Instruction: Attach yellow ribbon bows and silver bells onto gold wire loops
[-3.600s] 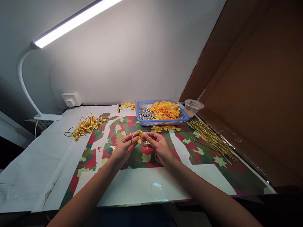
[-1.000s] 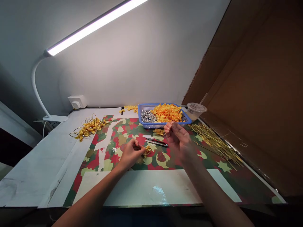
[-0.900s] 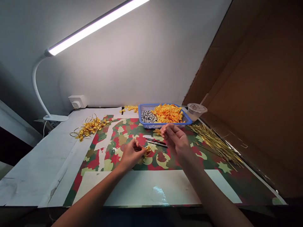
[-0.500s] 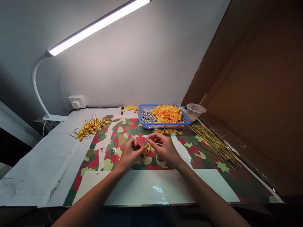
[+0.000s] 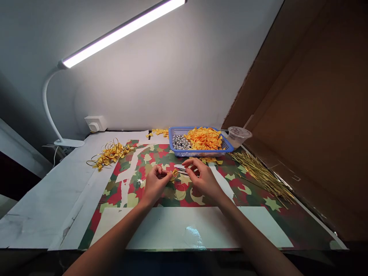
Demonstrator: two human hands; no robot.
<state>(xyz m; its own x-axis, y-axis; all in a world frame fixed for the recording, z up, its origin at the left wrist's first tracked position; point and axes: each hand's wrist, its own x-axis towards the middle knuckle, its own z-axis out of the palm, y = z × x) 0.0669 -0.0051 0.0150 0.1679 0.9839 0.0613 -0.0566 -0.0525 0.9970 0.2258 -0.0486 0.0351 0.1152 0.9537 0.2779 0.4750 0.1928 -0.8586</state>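
Done bows w/ wire loops lay heaped far L. L hand pinched a gold bow in its fingers, R hand curled just beside it, grip unclear, near scissors. Lots left: blue basket held many loose bows; gold ties lay far R.

No word, number or brand can be read in this view. The lid of the clear plastic cup carries a small dark print, but it is too small and blurred to read. The white wall socket shows no sign that I can read.
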